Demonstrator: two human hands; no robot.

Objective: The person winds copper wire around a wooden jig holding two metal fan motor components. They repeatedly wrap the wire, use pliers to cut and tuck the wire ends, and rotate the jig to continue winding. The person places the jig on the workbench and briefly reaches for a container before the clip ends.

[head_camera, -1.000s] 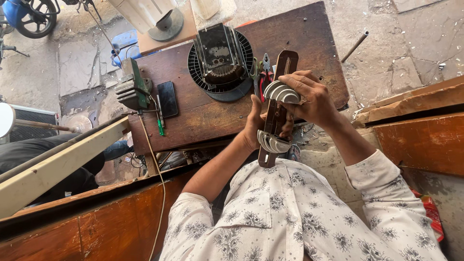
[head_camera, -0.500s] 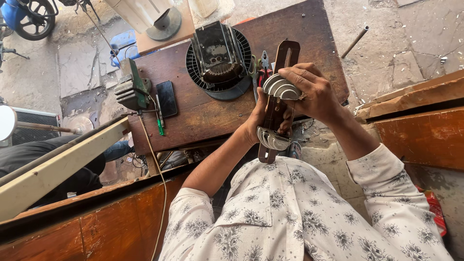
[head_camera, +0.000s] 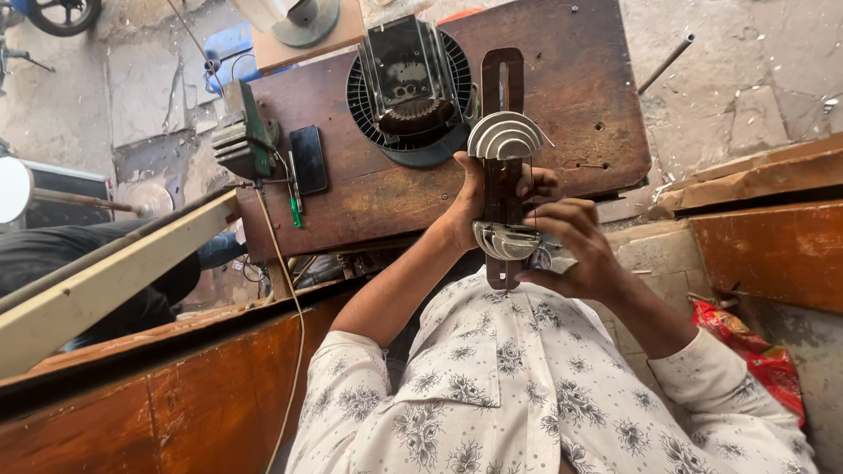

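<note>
A slotted brown wooden bar carrying two stepped, half-round grey metal forms [head_camera: 503, 167] is held upright above the person's lap, at the near edge of the dark wooden tabletop [head_camera: 580, 96], so both hands can work on it. The left hand [head_camera: 470, 206] wraps the bar's middle from behind, fingers closed on it to steady it. The right hand [head_camera: 575, 250] closes round the lower form; a thin wire may run between the forms, though that is hard to make out. A black round fan motor housing [head_camera: 408, 88] rests on the tabletop behind.
</note>
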